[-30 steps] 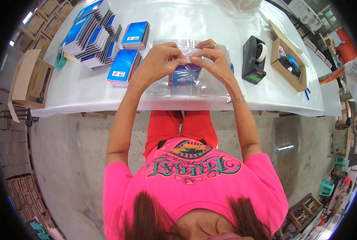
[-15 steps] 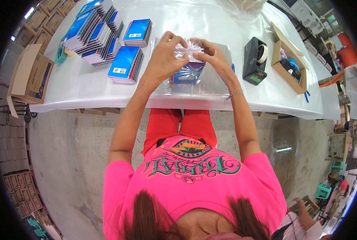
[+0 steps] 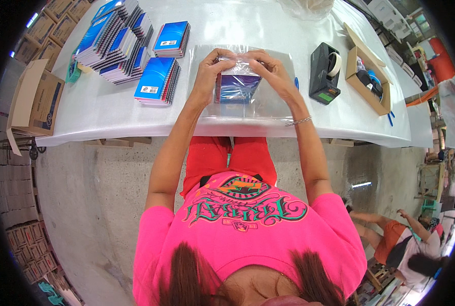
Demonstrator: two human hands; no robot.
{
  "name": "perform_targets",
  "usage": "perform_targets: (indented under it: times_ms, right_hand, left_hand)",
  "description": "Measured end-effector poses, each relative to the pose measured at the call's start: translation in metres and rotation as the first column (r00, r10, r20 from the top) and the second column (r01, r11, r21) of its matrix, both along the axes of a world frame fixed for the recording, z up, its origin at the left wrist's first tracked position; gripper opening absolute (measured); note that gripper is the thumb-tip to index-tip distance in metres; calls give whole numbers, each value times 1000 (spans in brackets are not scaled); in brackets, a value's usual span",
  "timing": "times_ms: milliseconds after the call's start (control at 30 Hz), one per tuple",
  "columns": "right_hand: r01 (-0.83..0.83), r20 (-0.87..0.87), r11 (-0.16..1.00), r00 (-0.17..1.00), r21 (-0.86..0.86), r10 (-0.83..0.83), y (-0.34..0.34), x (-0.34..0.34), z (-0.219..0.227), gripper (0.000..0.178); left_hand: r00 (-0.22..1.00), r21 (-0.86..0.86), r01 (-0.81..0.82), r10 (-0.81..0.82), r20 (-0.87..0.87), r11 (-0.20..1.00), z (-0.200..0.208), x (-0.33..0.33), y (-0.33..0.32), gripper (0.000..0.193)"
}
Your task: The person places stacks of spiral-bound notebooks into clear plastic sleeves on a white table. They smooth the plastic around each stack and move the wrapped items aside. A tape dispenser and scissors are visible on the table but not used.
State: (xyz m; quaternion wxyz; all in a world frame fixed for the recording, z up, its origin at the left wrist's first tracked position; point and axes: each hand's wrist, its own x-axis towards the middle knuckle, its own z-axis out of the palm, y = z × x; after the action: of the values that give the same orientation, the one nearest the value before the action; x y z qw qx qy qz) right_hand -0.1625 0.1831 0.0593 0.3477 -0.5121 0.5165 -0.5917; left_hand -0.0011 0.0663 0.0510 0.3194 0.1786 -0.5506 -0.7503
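Where the white-covered table [image 3: 237,28] bends off at its left end, well left of the plastic-wrapped notebook bundle [image 3: 237,91], an open cardboard carton [image 3: 46,104] stands by the edge, flaps out. Green basket [image 3: 73,74] at the table's left margin, same side of the bundle, farther out than the notebooks. Large cluster of spiral notebooks [image 3: 118,48], blue covers, stepped piles, far left of bundle. Two smaller stacks nearer it: far stack [image 3: 171,36] and near stack [image 3: 156,80], a narrow strip of white cover between them and the bundle's plastic.

Bundle itself: near the table's front edge, lying over a clear plastic sheet [image 3: 268,108] that spreads past it on both sides. Left hand [image 3: 209,74] at its far left corner, thumb and fingertips pinched narrow on gathered film. Right hand [image 3: 269,71] at its far right corner, thumb pressing the film, fingers curled close on it; bracelet [image 3: 299,121] at that wrist.

Blue pen [image 3: 296,83] just right of the bundle's sheet. Farther right, black tape dispenser [image 3: 319,84], white gap between it and the pen. Beyond, long cardboard box [image 3: 362,91], lid up, dark and blue items inside. Co-worker [image 3: 398,239] on the floor side, well right of bundle.
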Motion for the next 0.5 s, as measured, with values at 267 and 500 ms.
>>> perform_targets:
  times_ms: [267, 500]
  right_hand:
    - [80, -291, 996, 954, 39, -65, 13, 10, 12, 41]
    - [263, -246, 958, 927, -115, -284, 15, 25, -10, 32]
  left_hand:
    - [978, -314, 167, -118, 170, 935, 5, 18, -19, 16]
    - [986, -785, 121, 18, 165, 607, 19, 34, -16, 39]
